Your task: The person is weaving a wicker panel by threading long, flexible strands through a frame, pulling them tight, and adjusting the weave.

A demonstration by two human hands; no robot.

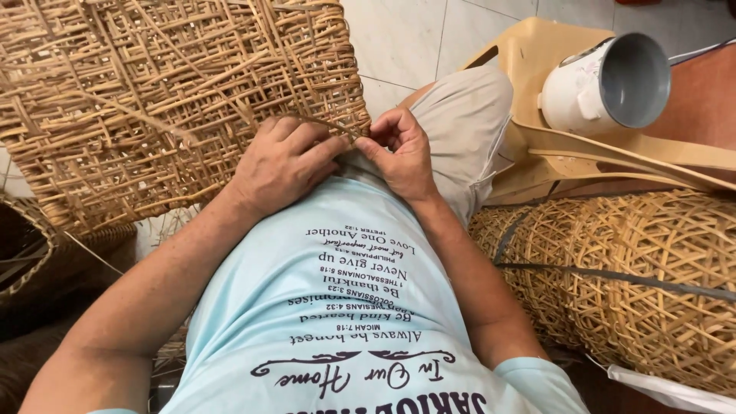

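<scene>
Your left hand [280, 165] lies curled on the near edge of the woven rattan panel [176, 92] across your lap; your right hand [400, 149] pinches a thin rattan strand [331, 125] there. Beyond sit a tan plastic chair [552, 54] and a white mug [606, 84].

Bright, even light; sharp, soft shadows

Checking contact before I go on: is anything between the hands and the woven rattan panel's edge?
Nothing visible. Left hand rests on the panel at its lower corner; right hand pinches a strand at that edge. Both are in direct contact.
</scene>
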